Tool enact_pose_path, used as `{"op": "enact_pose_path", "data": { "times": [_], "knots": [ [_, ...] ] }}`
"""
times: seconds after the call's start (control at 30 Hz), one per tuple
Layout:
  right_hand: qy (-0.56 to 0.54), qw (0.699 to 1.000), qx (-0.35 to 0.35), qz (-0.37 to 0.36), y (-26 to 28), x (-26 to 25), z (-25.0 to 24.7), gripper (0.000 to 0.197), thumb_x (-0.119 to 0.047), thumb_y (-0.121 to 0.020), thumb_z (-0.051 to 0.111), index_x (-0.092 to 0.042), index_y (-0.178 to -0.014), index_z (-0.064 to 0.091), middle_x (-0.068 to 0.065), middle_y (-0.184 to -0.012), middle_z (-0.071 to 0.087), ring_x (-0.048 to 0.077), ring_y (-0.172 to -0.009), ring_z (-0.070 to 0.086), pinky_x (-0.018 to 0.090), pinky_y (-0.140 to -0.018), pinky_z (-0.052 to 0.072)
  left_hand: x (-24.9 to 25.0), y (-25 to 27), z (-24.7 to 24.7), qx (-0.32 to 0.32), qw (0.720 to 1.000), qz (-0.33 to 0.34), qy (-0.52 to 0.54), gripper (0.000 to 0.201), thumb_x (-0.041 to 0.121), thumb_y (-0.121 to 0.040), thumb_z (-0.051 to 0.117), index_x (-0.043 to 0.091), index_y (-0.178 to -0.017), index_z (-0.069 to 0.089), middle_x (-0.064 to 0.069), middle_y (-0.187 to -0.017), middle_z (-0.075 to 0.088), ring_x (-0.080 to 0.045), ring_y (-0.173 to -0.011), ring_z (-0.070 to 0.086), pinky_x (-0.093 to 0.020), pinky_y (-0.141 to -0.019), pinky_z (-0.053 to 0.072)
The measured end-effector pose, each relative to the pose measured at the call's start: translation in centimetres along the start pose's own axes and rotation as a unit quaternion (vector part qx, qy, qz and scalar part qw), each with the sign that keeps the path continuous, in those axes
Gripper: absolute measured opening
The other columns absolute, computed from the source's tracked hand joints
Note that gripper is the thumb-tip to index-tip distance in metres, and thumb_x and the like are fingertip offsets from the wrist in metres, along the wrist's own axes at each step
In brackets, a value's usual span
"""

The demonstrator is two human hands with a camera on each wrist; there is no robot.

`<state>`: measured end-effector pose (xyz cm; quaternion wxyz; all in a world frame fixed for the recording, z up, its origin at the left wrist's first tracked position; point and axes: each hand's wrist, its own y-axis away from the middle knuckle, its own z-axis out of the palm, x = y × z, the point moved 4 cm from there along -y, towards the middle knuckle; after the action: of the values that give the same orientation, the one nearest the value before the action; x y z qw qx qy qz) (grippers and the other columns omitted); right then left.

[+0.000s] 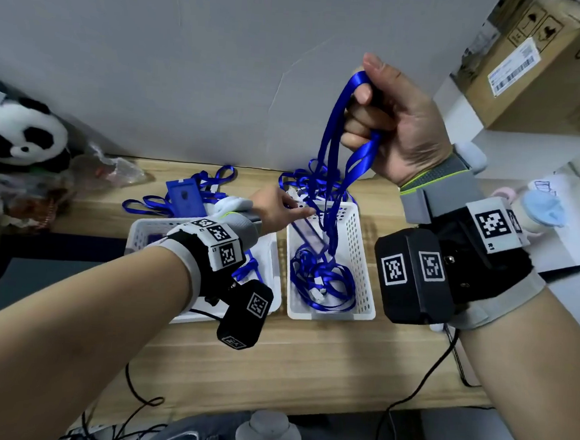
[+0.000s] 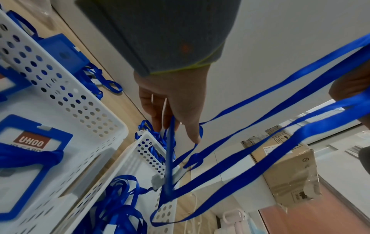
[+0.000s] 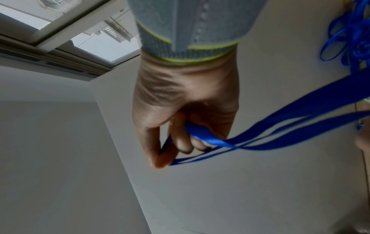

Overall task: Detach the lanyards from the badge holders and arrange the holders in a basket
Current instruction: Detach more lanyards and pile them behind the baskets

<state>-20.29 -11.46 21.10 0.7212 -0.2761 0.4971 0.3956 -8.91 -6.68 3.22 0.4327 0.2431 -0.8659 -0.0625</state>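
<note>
My raised right hand (image 1: 391, 124) grips several loops of a blue lanyard (image 1: 332, 137) above the right white basket (image 1: 353, 224); the same hand (image 3: 180, 118) and lanyard (image 3: 200, 134) appear in the right wrist view. The straps hang down to a blue-framed badge holder (image 1: 309, 236) tilted over that basket. My left hand (image 1: 275, 208) reaches across and pinches the holder's top edge; the left wrist view has the hand (image 2: 172, 110), the holder (image 2: 169, 158) edge-on and the lanyard (image 2: 312, 69). The left white basket (image 2: 84, 126) contains a blue holder (image 2: 30, 142).
Loose blue lanyards lie coiled in the right basket and behind it. Another blue holder (image 1: 185, 195) with its lanyard lies on the wooden table behind the left basket (image 1: 136, 233). A panda plush (image 1: 20, 132) sits far left, a cardboard box (image 1: 550, 66) upper right.
</note>
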Motion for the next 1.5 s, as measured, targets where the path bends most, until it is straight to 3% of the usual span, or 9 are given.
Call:
{"op": "enact_pose_path", "data": {
  "times": [0.23, 0.43, 0.57, 0.63, 0.77, 1.03, 1.27, 1.4, 1.5],
  "knots": [
    [-0.009, 1.0, 0.001, 0.014, 0.2, 0.3, -0.8, 0.049, -0.032, -0.094, 0.037, -0.021, -0.049, 0.055, -0.013, -0.033, 0.024, 0.004, -0.034, 0.019, 0.019, -0.04, 0.018, -0.9, -0.6, -1.3, 0.078, 0.995, -0.021, 0.061, 0.012, 0.023, -0.08, 0.072, 0.017, -0.09, 0.075, -0.002, -0.086, 0.071, -0.021, -0.078, 0.065, -0.032, -0.074, 0.055],
    [-0.004, 1.0, 0.006, 0.015, -0.1, 0.7, -1.2, 0.049, -0.031, -0.094, 0.037, -0.021, -0.049, 0.055, -0.013, -0.033, 0.023, 0.005, -0.034, 0.02, 0.021, -0.041, 0.016, -1.7, -0.8, -2.3, 0.119, 0.984, -0.033, 0.132, 0.031, -0.011, -0.081, 0.045, 0.012, -0.092, 0.063, 0.002, -0.072, 0.054, -0.008, -0.062, 0.048, -0.015, -0.048, 0.04],
    [-0.009, 1.0, 0.01, 0.017, -0.4, 0.8, -1.1, 0.048, -0.031, -0.093, 0.038, -0.021, -0.05, 0.055, -0.013, -0.033, 0.023, 0.005, -0.034, 0.02, 0.022, -0.043, 0.014, -2.7, -1.0, -3.5, 0.141, 0.966, -0.037, 0.213, 0.028, -0.006, -0.082, 0.048, 0.012, -0.102, 0.055, 0.001, -0.071, 0.049, -0.013, -0.062, 0.049, -0.026, -0.059, 0.047],
    [-0.017, 1.0, 0.012, 0.02, -0.5, 1.0, -1.0, 0.048, -0.031, -0.093, 0.039, -0.02, -0.049, 0.055, -0.013, -0.033, 0.023, 0.005, -0.034, 0.021, 0.02, -0.041, 0.016, -3.1, -1.1, -3.9, 0.136, 0.961, -0.032, 0.238, 0.021, -0.003, -0.084, 0.047, 0.013, -0.09, 0.06, 0.001, -0.073, 0.054, -0.014, -0.066, 0.052, -0.028, -0.068, 0.049],
    [-0.025, 0.999, 0.009, 0.026, -0.8, 1.5, -0.6, 0.046, -0.031, -0.091, 0.041, -0.02, -0.049, 0.053, -0.013, -0.032, 0.023, 0.004, -0.033, 0.023, 0.018, -0.039, 0.018, -3.3, -1.5, -4.4, 0.125, 0.957, -0.018, 0.26, 0.034, -0.004, -0.087, 0.039, 0.02, -0.073, 0.058, 0.002, -0.071, 0.053, -0.008, -0.058, 0.043, -0.021, -0.058, 0.041],
    [-0.02, 0.999, -0.009, 0.034, -1.1, 1.4, -0.4, 0.04, -0.034, -0.083, 0.047, -0.019, -0.047, 0.055, -0.013, -0.031, 0.024, 0.003, -0.031, 0.022, 0.018, -0.04, 0.015, -3.7, -2.5, -7.5, 0.257, 0.913, -0.023, 0.316, 0.037, -0.005, -0.084, 0.036, 0.02, -0.066, 0.058, -0.001, -0.064, 0.048, -0.012, -0.057, 0.041, -0.024, -0.057, 0.037],
    [-0.005, 0.998, -0.037, 0.046, -2.1, 1.6, -0.6, 0.041, -0.03, -0.09, 0.042, -0.019, -0.054, 0.06, -0.014, -0.032, 0.024, 0.008, -0.039, 0.01, 0.018, -0.039, 0.013, -1.6, -1.0, -5.8, 0.015, 0.972, 0.051, 0.229, 0.021, 0.006, -0.09, 0.042, 0.017, -0.088, 0.06, 0.002, -0.066, 0.041, -0.01, -0.054, 0.031, -0.018, -0.047, 0.027],
    [-0.004, 0.998, -0.014, 0.054, -2.8, 2.3, -1.4, 0.039, -0.029, -0.092, 0.041, -0.019, -0.059, 0.059, -0.013, -0.034, 0.022, 0.011, -0.042, 0.007, 0.018, -0.039, 0.013, 0.0, 0.2, -3.1, -0.126, 0.97, 0.069, 0.198, 0.035, 0.027, -0.075, 0.052, 0.029, -0.11, 0.057, 0.005, -0.07, 0.055, -0.007, -0.051, 0.033, -0.018, -0.048, 0.029],
    [-0.007, 0.998, 0.02, 0.06, -3.1, 2.7, -2.3, 0.037, -0.027, -0.094, 0.041, -0.017, -0.062, 0.056, -0.013, -0.033, 0.02, 0.009, -0.04, 0.007, 0.017, -0.037, 0.013, 0.8, 0.5, -2.2, -0.152, 0.971, 0.085, 0.162, 0.027, 0.016, -0.091, 0.052, 0.015, -0.116, 0.061, 0.009, -0.068, 0.052, 0.001, -0.042, 0.04, -0.01, -0.044, 0.03]
  ]
}}
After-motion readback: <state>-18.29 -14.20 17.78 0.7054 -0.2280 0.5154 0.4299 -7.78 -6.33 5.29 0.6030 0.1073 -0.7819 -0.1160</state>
